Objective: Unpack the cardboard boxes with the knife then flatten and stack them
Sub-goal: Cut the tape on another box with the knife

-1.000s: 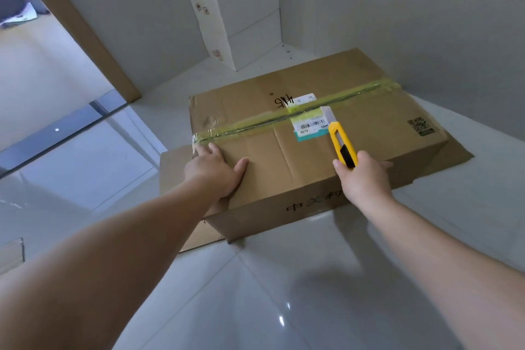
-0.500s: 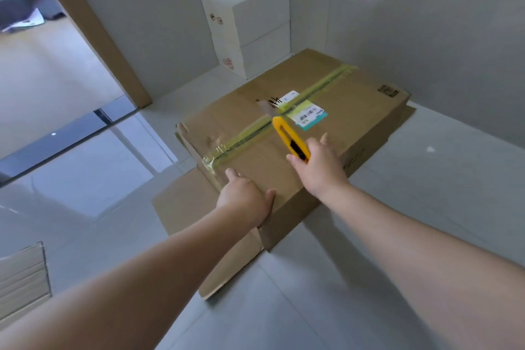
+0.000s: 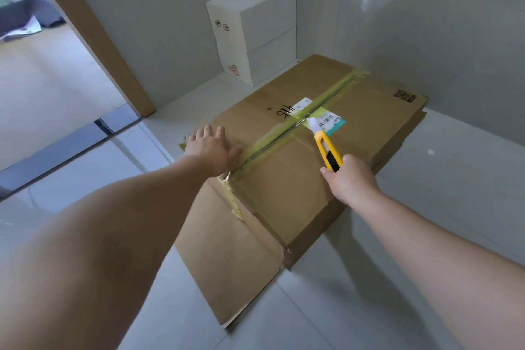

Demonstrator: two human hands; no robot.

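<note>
The cardboard box (image 3: 298,156) lies flat on the pale tiled floor (image 3: 369,293), filling the middle of the view and running from about 7 o'clock toward 1 o'clock, with a strip of yellow-green tape (image 3: 301,122) along its top seam. The left hand (image 3: 211,148) rests open and palm down on the box top at roughly 10 o'clock from the box's middle, fingers spread, its thumb beside the near end of the tape. The right hand (image 3: 350,179) is closed around the yellow knife (image 3: 326,148) at about 3 o'clock from the box's middle; the tool points up and away toward the seam, its tip near the white shipping label (image 3: 324,119) (whether the blade touches the tape cannot be told). The hands are well apart, one on each side of the seam. A flattened sheet of cardboard (image 3: 227,264) lies under the box, reaching toward 6 o'clock. Two white boxes (image 3: 255,34) stand stacked in the corner at 12 o'clock.
</note>
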